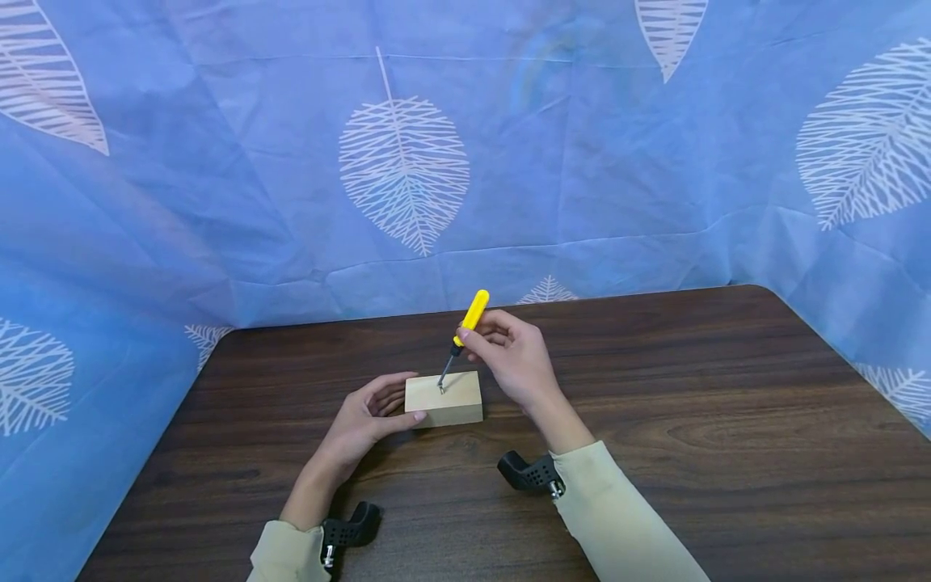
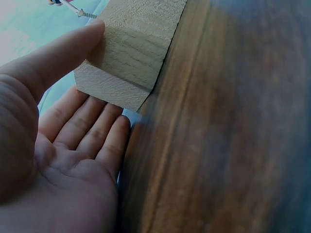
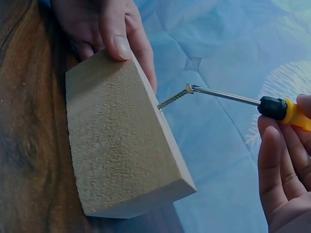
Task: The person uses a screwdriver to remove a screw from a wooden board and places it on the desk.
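A pale wooden block (image 1: 460,391) lies on the dark table. My left hand (image 1: 361,414) grips its left end, the thumb on the near side and the fingers around the far side. A screw (image 3: 174,99) stands tilted at the block's top face, its threaded end at the wood. My right hand (image 1: 518,360) holds a screwdriver (image 1: 476,311) by its yellow and black handle, between thumb and fingers. The metal shaft (image 3: 226,95) slants down to the screw's head, its tip right at it. In the left wrist view the screw (image 2: 87,14) shows beyond my thumb.
The brown wood-grain table (image 1: 676,420) spreads around the block. A blue cloth (image 1: 276,162) with white leaf prints hangs behind and at both sides. Black wrist mounts (image 1: 352,525) stick out from both pale sleeves (image 1: 618,509).
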The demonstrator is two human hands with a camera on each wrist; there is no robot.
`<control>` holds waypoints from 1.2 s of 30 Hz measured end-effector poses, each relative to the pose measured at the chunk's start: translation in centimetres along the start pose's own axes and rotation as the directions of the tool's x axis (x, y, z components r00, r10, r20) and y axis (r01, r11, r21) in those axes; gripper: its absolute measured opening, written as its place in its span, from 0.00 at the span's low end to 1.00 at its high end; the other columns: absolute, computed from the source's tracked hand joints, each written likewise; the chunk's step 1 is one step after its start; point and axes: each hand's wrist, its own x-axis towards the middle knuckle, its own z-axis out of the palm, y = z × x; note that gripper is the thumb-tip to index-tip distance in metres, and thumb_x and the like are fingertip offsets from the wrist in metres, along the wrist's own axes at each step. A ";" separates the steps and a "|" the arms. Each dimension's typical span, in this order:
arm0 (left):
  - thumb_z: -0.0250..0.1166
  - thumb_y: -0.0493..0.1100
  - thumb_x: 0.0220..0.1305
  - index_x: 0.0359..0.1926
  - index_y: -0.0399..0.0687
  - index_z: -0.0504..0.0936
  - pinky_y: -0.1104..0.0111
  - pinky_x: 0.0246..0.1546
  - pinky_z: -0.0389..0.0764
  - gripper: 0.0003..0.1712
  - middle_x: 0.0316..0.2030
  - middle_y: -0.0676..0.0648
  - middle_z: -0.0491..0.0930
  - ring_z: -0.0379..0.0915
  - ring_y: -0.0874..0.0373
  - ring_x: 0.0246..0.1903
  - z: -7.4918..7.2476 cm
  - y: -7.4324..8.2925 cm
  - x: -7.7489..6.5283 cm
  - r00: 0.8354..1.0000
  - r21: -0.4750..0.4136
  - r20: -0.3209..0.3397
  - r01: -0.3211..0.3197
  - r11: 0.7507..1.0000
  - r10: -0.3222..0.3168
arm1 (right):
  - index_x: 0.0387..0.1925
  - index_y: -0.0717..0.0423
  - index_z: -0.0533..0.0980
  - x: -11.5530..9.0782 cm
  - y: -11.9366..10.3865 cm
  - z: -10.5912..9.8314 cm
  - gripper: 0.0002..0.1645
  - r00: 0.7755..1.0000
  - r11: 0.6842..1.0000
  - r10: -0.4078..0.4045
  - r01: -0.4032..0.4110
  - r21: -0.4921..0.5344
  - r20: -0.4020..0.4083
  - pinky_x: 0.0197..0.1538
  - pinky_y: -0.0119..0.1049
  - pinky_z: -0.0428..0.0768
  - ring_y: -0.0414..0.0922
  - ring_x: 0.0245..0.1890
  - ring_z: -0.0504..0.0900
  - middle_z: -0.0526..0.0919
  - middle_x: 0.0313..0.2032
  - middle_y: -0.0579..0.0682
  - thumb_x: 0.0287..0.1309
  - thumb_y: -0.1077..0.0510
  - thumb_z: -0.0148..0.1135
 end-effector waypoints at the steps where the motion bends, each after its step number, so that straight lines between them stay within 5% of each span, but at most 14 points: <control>1: 0.80 0.42 0.64 0.73 0.53 0.78 0.48 0.81 0.68 0.37 0.73 0.44 0.78 0.72 0.46 0.75 0.0 0.0 0.0 1.000 0.001 0.000 0.003 1.000 -0.003 | 0.54 0.58 0.85 -0.1 -0.1 0.0 0.16 1.000 1.000 -0.009 0.009 -0.017 0.002 0.56 0.57 0.91 0.50 0.38 0.90 0.91 0.43 0.56 0.69 0.55 0.73; 5: 0.80 0.42 0.65 0.73 0.54 0.78 0.48 0.81 0.69 0.37 0.73 0.44 0.77 0.71 0.46 0.76 0.0 0.1 -0.1 1.000 0.000 0.001 0.006 1.000 -0.006 | 0.52 0.55 0.86 -0.4 -0.9 0.1 0.15 0.998 0.993 -0.055 0.057 -0.107 0.020 0.51 0.49 0.91 0.53 0.41 0.90 0.91 0.42 0.53 0.69 0.53 0.74; 9: 0.79 0.42 0.65 0.74 0.53 0.77 0.47 0.81 0.69 0.37 0.74 0.43 0.76 0.70 0.45 0.76 -0.1 0.1 -0.1 1.000 -0.002 0.007 0.006 1.000 -0.006 | 0.50 0.51 0.87 -0.9 -1.9 0.2 0.12 0.991 0.968 -0.119 0.129 -0.215 0.059 0.44 0.40 0.90 0.44 0.40 0.89 0.91 0.42 0.48 0.69 0.52 0.75; 17: 0.78 0.41 0.66 0.74 0.53 0.77 0.48 0.80 0.71 0.37 0.73 0.43 0.77 0.71 0.45 0.75 0.0 -0.1 0.0 1.000 -0.005 0.015 -0.002 1.000 0.002 | 0.51 0.55 0.86 -1.5 -3.4 0.7 0.12 0.959 0.901 -0.224 0.272 -0.337 0.175 0.43 0.36 0.89 0.39 0.36 0.88 0.91 0.44 0.48 0.67 0.60 0.72; 29: 0.79 0.42 0.66 0.73 0.52 0.77 0.50 0.78 0.73 0.37 0.72 0.43 0.78 0.74 0.46 0.74 -0.1 -0.2 0.0 1.000 0.005 0.015 -0.013 1.000 0.012 | 0.50 0.54 0.86 -1.4 -4.3 1.5 0.12 0.951 0.887 -0.193 0.274 -0.371 0.242 0.45 0.33 0.89 0.39 0.37 0.87 0.89 0.45 0.47 0.65 0.61 0.67; 36: 0.78 0.42 0.67 0.73 0.53 0.77 0.48 0.78 0.73 0.36 0.71 0.42 0.79 0.74 0.45 0.73 0.0 -0.1 0.0 1.000 0.005 0.016 -0.012 1.000 0.012 | 0.47 0.53 0.85 -1.5 -4.3 2.0 0.09 0.943 0.839 -0.224 0.315 -0.444 0.245 0.42 0.32 0.87 0.37 0.35 0.84 0.88 0.40 0.45 0.71 0.54 0.72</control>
